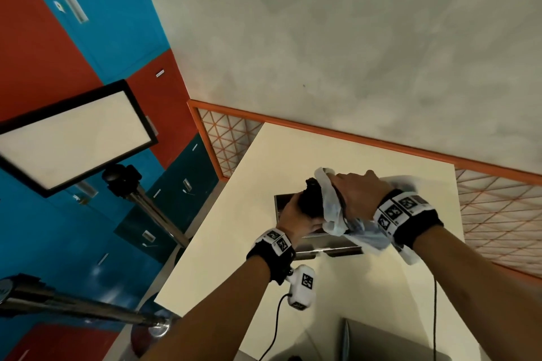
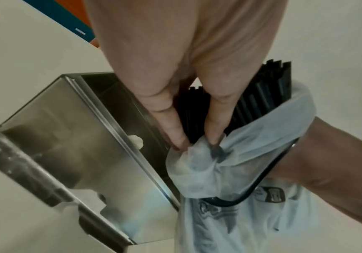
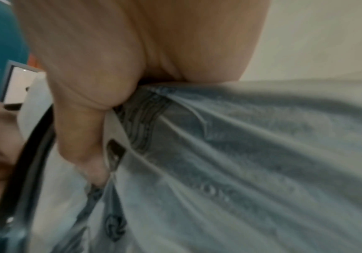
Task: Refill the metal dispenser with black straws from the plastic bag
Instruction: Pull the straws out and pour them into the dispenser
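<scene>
Fingers (image 2: 169,123) of the left hand (image 1: 296,214) are gripping straws (image 2: 260,101) above the dispenser (image 2: 71,137); the right hand (image 1: 359,196) is clutching the bag (image 3: 240,154). Straws are half out, none visibly loaded yet.

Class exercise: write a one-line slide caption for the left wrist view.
Left hand grips a bundle of black straws emerging from the plastic bag, above the open metal dispenser.

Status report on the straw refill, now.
Left hand grips black straws. Right hand grips plastic bag. Bundle half out, above open metal dispenser. Nothing blocking.
</scene>
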`<state>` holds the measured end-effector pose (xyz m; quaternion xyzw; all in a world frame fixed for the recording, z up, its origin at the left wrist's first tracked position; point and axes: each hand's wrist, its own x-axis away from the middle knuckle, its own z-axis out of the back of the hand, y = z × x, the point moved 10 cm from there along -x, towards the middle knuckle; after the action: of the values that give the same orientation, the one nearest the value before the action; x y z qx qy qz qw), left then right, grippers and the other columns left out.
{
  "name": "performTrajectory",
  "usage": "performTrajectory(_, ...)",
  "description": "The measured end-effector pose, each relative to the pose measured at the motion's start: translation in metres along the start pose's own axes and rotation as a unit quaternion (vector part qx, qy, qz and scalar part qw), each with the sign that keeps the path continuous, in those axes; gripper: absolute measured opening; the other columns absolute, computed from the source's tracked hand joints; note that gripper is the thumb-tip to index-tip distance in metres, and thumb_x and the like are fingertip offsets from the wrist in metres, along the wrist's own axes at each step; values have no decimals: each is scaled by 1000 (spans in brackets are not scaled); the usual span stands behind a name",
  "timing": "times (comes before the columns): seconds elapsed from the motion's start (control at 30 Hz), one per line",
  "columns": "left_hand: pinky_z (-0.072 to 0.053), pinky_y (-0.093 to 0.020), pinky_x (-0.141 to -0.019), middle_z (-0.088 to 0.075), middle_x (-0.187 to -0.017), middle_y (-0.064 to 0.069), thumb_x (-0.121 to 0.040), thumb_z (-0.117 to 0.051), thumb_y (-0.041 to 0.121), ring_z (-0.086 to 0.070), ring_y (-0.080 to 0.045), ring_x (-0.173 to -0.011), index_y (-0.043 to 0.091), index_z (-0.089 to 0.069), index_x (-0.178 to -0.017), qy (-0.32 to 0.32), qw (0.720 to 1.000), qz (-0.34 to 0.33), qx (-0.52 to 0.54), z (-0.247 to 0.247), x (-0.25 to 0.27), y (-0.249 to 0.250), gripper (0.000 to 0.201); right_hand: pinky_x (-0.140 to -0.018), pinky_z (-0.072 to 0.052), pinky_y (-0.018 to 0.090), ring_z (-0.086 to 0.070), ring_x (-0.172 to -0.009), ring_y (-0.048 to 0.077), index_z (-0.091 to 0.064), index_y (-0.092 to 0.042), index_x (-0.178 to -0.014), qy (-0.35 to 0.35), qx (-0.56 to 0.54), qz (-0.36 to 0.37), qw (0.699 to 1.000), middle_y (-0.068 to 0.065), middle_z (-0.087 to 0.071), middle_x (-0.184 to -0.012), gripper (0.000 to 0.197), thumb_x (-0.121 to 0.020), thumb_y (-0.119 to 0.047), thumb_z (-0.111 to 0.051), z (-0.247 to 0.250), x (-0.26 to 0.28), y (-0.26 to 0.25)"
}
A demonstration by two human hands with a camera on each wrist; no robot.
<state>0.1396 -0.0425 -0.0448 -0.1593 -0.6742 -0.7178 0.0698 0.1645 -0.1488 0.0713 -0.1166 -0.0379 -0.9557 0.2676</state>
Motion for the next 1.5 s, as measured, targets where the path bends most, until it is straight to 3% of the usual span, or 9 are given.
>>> performTrajectory(0.2,-58,-46,-93,-67,-125,-16,-66,-83,11,-68,-30,-108,15,-58,-128,4,999,19,-47,7,-9,-15,67,-79,-42,49,-52,-64,18,-31,-26,-118,3,25,-34,999,-17,-44,-68,88,-47,-64,-64,-27,-17,-4)
performTrajectory(0.37,-53,-25,-93,-68,-119,2,-70,-81,22,-65,-18,-111,12,-54,-130,-20,991,23,-130,17,-16,-25,67,-90,-41,53,-65,-92,21,-27,-28,-122,-28,32,-32,999,-13,-63,-99,75,-63,-53,-66,-37,-22,-6)
performTrajectory(0.47,-50,-42,-102,-62,-132,-2,-66,-75,31,-60,-23,-122,12,-36,-148,-43,979,36,-196,25,-22,-34,93,-92,-38,56,-65,-94,24,-29,-29,-118,-37,11,-20,999,-11,-64,-103,63,-66,-48,-57,-33,-20,-11)
performTrajectory(0.63,-46,-35,-103,-46,-151,-4,-77,-85,12,-52,-21,-131,24,11,-160,-89,977,18,-195,30,-13,-16,127,-90,-36,57,-65,-94,25,-35,-28,-121,-33,24,-9,999,-10,-66,-102,61,-65,-49,-49,-37,-26,-17)
performTrajectory(0.8,-37,-31,-111,-43,-148,11,-56,-98,38,-44,-11,-134,21,-17,-155,-104,963,-29,-247,13,-20,-1,129,-87,-34,57,-66,-86,25,-42,-33,-115,-13,82,2,997,-9,-70,-93,49,-76,-61,-45,-53,-42,-21)
performTrajectory(1.0,-50,-44,-105,-61,-132,2,-53,-95,25,-59,-19,-123,23,-44,-139,-111,964,8,-242,3,-32,-18,100,-88,-36,51,-59,-101,23,-42,-25,-130,-47,101,56,992,-4,-62,-110,66,-74,-57,-56,-61,-38,-24)
performTrajectory(1.17,-45,-20,-97,-57,-135,6,-66,-92,12,-55,-16,-126,20,-24,-156,-107,971,8,-213,0,-37,-27,114,-110,-32,50,-40,-133,22,-57,-27,-130,59,-36,55,996,0,-44,-143,56,-78,-48,-63,-34,-18,-6)
performTrajectory(1.33,-43,-19,-95,-57,-132,2,-68,-88,10,-56,-18,-120,16,-32,-150,-99,968,1,-231,-6,-35,-24,100,-110,-36,50,-40,-132,28,-44,-22,-139,312,-244,-207,895,7,-40,-146,54,-91,-37,-60,-6,43,82)
performTrajectory(1.5,-51,-36,-99,-64,-124,0,-66,-87,14,-61,-20,-112,23,-47,-139,-79,962,23,-260,-3,-38,-30,84,-104,-41,48,-46,-128,39,-20,-28,-150,173,-516,-345,765,17,-39,-147,77,-89,-58,-55,-84,40,107)
